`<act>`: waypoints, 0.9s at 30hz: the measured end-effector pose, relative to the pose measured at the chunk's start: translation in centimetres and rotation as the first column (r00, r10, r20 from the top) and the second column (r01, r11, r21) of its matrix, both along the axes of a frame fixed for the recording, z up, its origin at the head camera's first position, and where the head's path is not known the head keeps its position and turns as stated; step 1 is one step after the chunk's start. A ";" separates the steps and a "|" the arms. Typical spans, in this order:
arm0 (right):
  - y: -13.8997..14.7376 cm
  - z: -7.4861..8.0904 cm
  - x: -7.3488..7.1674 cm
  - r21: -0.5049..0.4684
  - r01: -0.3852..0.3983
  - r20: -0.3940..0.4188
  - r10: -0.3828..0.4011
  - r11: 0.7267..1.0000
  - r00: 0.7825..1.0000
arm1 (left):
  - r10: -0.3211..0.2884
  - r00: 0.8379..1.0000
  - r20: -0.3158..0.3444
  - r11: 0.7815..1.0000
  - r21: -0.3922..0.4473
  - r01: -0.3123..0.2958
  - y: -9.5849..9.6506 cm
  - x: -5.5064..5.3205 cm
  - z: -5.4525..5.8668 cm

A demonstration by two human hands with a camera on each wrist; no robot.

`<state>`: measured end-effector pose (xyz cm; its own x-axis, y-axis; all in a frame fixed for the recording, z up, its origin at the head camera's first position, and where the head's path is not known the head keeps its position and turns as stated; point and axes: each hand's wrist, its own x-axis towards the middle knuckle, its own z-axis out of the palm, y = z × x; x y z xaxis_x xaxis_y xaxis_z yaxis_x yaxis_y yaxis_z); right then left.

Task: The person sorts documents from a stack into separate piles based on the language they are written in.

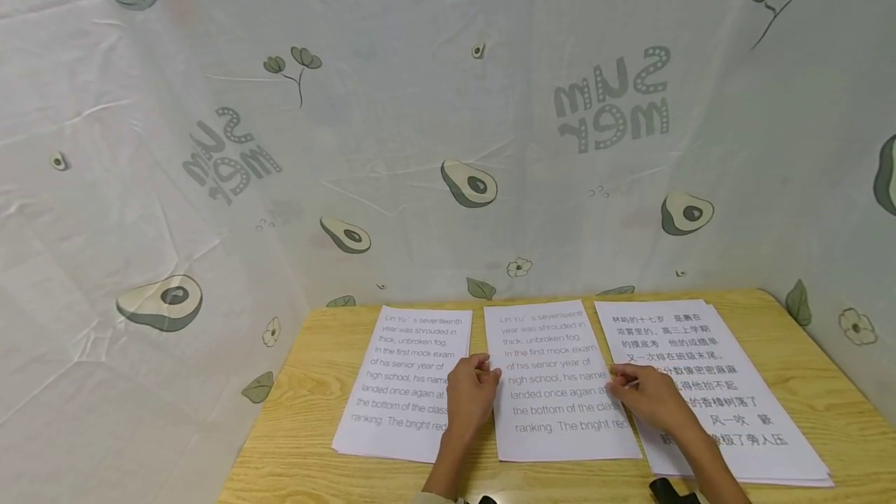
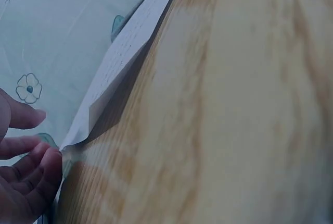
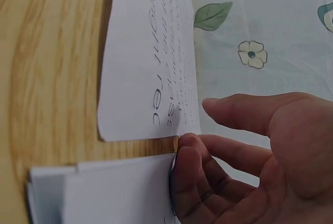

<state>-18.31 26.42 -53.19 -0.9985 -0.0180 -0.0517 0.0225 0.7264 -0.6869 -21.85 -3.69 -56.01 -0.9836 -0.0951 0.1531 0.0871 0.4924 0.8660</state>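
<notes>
A printed English sheet (image 1: 553,403) lies on the wooden table between the two hands. At its left edge is my left hand (image 1: 472,393), fingertips against the paper and thumb held apart, as the left wrist view also shows. There, the near edge of the sheet (image 2: 112,81) bows up off the wood. My right hand (image 1: 651,395) is at the sheet's right edge, over the side of a stack of Chinese-printed pages (image 1: 756,426). In the right wrist view its fingers (image 3: 190,166) are bent at the narrow gap between sheet and stack, the thumb raised clear of them.
To the left lies another stack of English-printed paper (image 1: 395,387), partly covered by the left hand. The light wooden table (image 1: 294,411) backs onto a pale curtain (image 1: 392,138) with avocado and leaf prints. Dark wrist gear (image 1: 668,491) shows at the bottom edge.
</notes>
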 end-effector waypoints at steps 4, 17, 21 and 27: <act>-0.4 -0.1 0.0 0.011 0.008 -0.002 -0.008 1.000 1.000 | 0.021 1.000 0.013 0.999 -0.046 -0.020 -0.2 -0.1 -0.1; -0.8 0.0 0.2 0.007 0.018 -0.009 -0.018 1.000 1.000 | 0.003 0.999 0.042 0.991 -0.135 0.002 -0.1 -0.1 0.2; -1.0 0.0 0.2 0.006 0.031 0.000 -0.031 1.000 1.000 | 0.008 0.999 0.040 0.988 -0.154 -0.002 -0.1 -0.1 0.1; -1.0 0.0 0.2 0.015 0.024 -0.004 -0.024 1.000 1.000 | -0.005 0.999 0.045 0.988 -0.157 0.012 0.0 -0.1 0.0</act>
<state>-18.10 25.43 -53.18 -0.9988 0.0064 -0.0476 0.0369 0.7358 -0.6762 -21.97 -3.68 -56.01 -0.9904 -0.0653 0.1218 0.0551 0.6218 0.7812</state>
